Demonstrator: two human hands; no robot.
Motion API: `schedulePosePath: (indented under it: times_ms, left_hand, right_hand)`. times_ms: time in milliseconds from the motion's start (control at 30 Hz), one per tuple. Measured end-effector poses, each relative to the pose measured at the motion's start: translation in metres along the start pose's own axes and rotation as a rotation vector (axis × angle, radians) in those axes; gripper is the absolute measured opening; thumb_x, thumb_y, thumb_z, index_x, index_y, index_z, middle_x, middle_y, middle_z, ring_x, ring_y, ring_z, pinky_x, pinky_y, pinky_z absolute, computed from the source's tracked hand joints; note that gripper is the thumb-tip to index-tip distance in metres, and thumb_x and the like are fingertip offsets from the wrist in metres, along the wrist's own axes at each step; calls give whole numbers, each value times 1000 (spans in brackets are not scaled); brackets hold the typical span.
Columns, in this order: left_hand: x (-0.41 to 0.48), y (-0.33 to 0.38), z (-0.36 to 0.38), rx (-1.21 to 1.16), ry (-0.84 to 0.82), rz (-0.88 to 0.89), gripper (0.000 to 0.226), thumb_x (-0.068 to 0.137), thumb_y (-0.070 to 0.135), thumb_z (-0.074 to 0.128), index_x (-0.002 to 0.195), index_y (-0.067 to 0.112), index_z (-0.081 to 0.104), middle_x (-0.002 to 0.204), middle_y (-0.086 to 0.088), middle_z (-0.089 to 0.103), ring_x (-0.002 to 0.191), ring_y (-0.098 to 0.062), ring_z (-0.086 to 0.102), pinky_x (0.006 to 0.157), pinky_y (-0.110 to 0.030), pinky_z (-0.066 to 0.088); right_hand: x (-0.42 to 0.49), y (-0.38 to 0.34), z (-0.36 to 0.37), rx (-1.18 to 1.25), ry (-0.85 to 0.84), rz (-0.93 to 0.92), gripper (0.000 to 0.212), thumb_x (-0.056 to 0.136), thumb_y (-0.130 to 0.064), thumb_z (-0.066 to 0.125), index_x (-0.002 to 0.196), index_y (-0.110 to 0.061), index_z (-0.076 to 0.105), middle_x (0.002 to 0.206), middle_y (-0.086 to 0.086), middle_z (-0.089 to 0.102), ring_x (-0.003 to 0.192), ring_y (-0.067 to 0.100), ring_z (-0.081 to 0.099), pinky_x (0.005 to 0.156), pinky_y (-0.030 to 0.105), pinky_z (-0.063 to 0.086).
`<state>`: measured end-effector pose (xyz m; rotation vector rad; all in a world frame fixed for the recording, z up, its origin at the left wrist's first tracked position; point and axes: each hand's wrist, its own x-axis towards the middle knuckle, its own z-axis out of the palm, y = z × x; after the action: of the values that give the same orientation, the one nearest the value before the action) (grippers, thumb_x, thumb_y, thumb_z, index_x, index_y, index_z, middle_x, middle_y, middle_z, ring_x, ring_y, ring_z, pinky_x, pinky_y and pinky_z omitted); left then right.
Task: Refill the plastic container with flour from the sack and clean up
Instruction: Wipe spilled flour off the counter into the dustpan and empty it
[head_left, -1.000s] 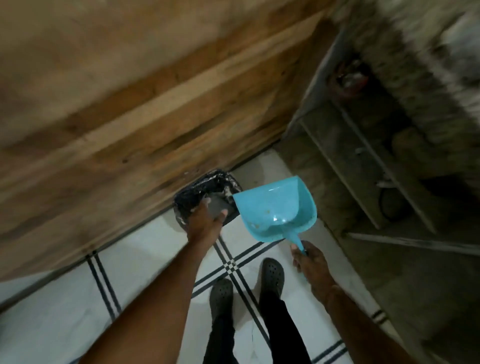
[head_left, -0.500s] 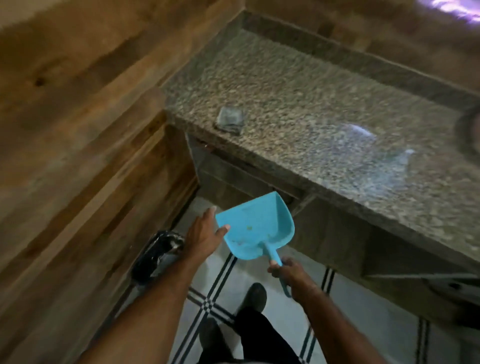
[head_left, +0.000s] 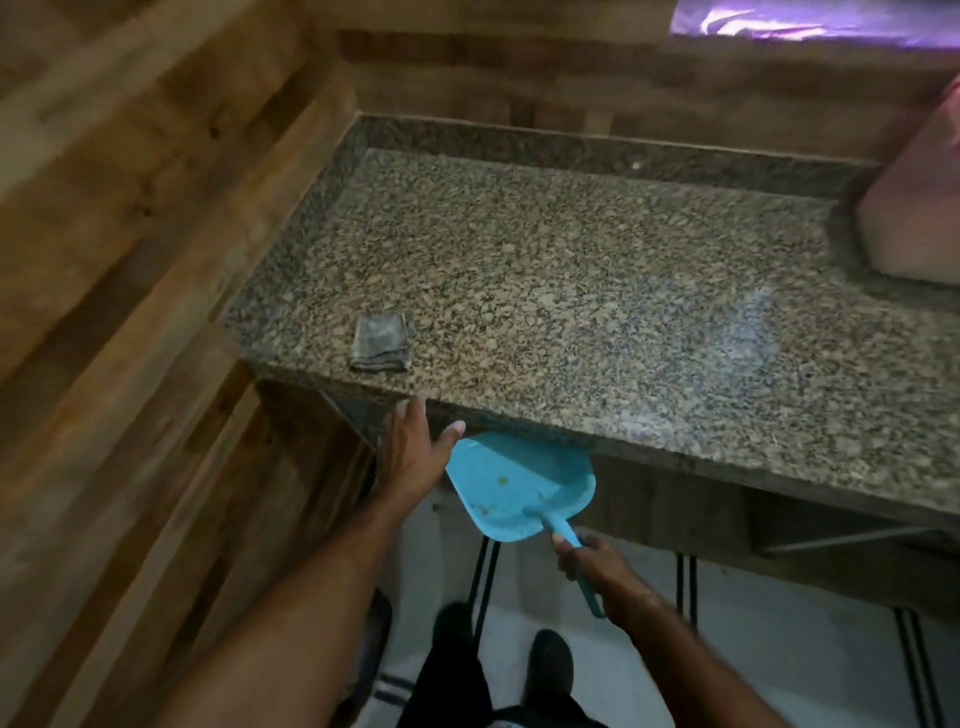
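A light blue plastic dustpan (head_left: 511, 483) hangs just below the front edge of the granite counter (head_left: 597, 291). My right hand (head_left: 589, 564) grips its handle from below. My left hand (head_left: 413, 454) is spread with straight fingers beside the pan's left rim, its thumb near the rim and its fingertips near the counter's edge. The pan holds only a few specks. A faint pale dusty patch (head_left: 743, 332) shows on the counter at the right. A pinkish blurred object (head_left: 914, 208) stands at the far right edge of the counter.
A folded grey cloth (head_left: 381, 344) lies near the counter's front left corner. Wooden panelling (head_left: 130, 260) closes off the left side. Below are a white tiled floor (head_left: 810, 670) with dark lines and my black shoes (head_left: 550, 660). Shelving sits under the counter.
My view has swung up from the black bin on the floor to the counter. Both hands and the dustpan have risen to the counter's front edge; the bin is out of view.
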<state>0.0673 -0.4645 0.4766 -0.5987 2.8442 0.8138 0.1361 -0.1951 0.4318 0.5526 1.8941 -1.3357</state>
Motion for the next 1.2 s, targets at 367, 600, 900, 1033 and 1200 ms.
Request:
schedulePosePath:
  times_ms: [367, 600, 900, 1033, 1200]
  left_hand:
    - [160, -23, -34, 260, 44, -58, 68, 100, 61, 50, 153, 20, 38, 156, -16, 24, 137, -35, 31, 104, -49, 39]
    - [183, -40, -15, 278, 82, 122, 57, 102, 42, 57, 153, 23, 41, 139, -14, 49, 119, -31, 50, 95, -47, 48]
    - [146, 4, 22, 299, 101, 68, 62, 101, 43, 57, 154, 26, 32, 146, -17, 45, 127, -35, 50, 97, -53, 49]
    - [112, 88, 71, 149, -187, 375, 47, 102, 40, 53, 148, 37, 43, 140, -6, 46, 117, -26, 51, 88, -43, 54]
    - [111, 161, 90, -181, -135, 180, 47, 103, 56, 37, 118, 18, 60, 112, -8, 62, 102, -33, 62, 85, -46, 52]
  right_hand:
    - [29, -6, 5, -4, 105, 5, 24, 102, -27, 64, 105, -3, 69, 89, 14, 69, 80, 22, 63, 73, 31, 54]
    - [27, -3, 29, 45, 126, 67, 26, 103, -28, 63, 103, -2, 69, 88, 12, 68, 80, 20, 63, 70, 26, 50]
    - [5, 24, 26, 173, 188, 110, 25, 103, -29, 63, 106, -6, 68, 94, 12, 70, 84, 19, 65, 73, 27, 51]
    - [-6, 38, 15, 214, 219, 129, 22, 103, -30, 63, 108, -9, 69, 95, 11, 70, 85, 19, 65, 74, 28, 52]
    - [-20, 66, -20, 245, 321, 116, 17, 101, -29, 67, 94, -14, 66, 81, 4, 69, 73, 14, 63, 72, 27, 54]
